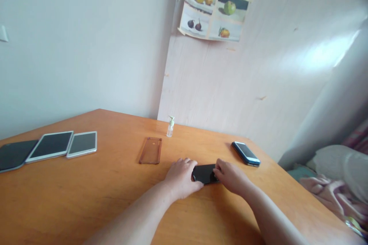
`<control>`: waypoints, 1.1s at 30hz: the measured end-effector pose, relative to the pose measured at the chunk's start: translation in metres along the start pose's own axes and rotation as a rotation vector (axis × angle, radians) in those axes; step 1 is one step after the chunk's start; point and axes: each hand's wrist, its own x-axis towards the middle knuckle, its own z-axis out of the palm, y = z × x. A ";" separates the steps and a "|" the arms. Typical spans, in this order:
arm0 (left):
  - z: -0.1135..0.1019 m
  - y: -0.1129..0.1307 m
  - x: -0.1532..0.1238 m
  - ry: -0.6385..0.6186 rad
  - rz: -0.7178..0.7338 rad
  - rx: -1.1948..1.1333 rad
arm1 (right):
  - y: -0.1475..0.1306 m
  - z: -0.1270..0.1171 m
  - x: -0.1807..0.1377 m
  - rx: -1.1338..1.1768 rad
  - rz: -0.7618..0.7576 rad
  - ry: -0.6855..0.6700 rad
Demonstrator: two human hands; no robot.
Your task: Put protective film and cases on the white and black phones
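Observation:
A black smartphone [204,173] lies face up and sideways on the wooden table, its dark screen reflecting light. My left hand [182,178] grips its left end, fingers along the far edge and thumb at the near edge. On the right end of the screen rests my right hand [225,174], closed with the fingers curled in; whether a small thing is inside them is hidden. Beyond my left hand lies a clear brownish phone case [151,151], apart from the phone. A small clear pump bottle [170,127] stands upright farther back.
At the right, a white-faced phone [247,152] lies on a dark one. On the left are a white tablet [51,145], a smaller white tablet [82,144] and a dark tablet [17,155]. Walls border the wooden table [120,191]; bedding [339,176] lies beyond its right edge.

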 end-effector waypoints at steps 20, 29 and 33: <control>0.000 -0.004 0.001 -0.013 0.023 -0.028 | -0.002 -0.001 0.001 0.287 -0.117 0.027; 0.001 -0.001 -0.002 0.004 0.020 -0.042 | -0.003 -0.008 -0.007 0.261 -0.196 -0.120; 0.000 -0.005 0.000 0.014 -0.012 -0.082 | -0.004 -0.006 -0.004 0.240 -0.200 -0.102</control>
